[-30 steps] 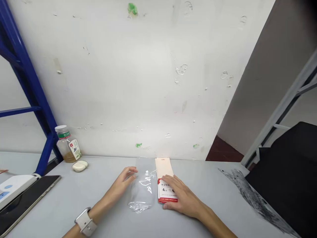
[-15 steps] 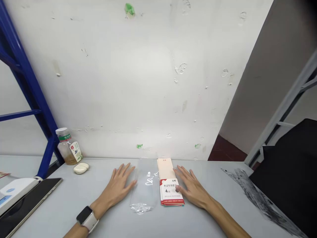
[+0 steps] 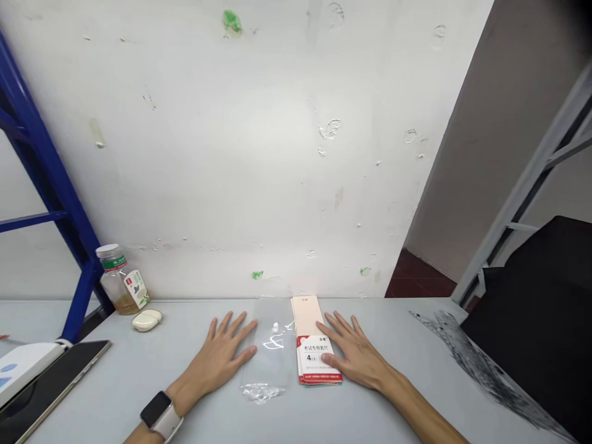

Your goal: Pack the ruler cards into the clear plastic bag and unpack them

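Palm down on the grey table, my left hand [image 3: 227, 350] has its fingers spread, with thumb and forefinger at the left edge of a clear plastic bag [image 3: 268, 364]. The bag lies flat and shiny, crumpled at its near end. Just right of it is a small stack of ruler-set packets [image 3: 319, 359], cream at the far end and white and red with Chinese print and a "4" at the near end. My right hand [image 3: 354, 350] is open too, its thumb and forefinger resting on the packets' right edge. Neither hand grips anything.
At the left stand a jar with a white lid [image 3: 123, 280], a cream-coloured case [image 3: 147, 320], a phone or tablet [image 3: 55, 385] and a white device [image 3: 28, 367]. A blue metal frame [image 3: 60, 166] rises behind them. Black fabric [image 3: 536, 320] lies at the right; a wall backs the table.
The view has shifted and tilted slightly. My right fingers have spread, the forefinger now over the packets. My left fingers are spread wider; bag and packets stay in place.
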### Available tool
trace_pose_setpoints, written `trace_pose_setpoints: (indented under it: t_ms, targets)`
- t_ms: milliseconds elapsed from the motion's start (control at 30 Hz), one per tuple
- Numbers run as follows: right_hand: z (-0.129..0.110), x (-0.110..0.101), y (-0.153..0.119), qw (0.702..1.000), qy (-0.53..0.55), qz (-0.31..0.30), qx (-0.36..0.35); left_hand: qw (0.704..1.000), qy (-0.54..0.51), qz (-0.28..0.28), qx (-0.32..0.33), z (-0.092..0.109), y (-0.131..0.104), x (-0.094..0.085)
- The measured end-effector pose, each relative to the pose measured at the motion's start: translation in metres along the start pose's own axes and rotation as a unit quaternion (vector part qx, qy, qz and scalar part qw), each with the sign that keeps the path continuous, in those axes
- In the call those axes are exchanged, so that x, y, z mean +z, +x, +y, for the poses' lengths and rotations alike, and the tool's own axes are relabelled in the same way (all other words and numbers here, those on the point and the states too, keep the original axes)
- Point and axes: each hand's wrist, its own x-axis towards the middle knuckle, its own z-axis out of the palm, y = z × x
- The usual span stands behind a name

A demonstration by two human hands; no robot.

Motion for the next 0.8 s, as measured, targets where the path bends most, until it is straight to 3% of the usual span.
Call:
trace_pose_setpoints:
  t_ms: [633, 800]
  targets:
    - [0.0019, 0.0012, 0.0012, 1.0, -0.005, -0.003, 0.0, 1.0, -0.007, -0.014, -0.006, 0.0036, 0.0007, -0.0037]
    - [0.0025, 0.0019, 0.0024, 1.0, -0.01, -0.003, 0.002, 0.999, 0.041, -0.017, -0.003, -0.0007, 0.001, 0.0011]
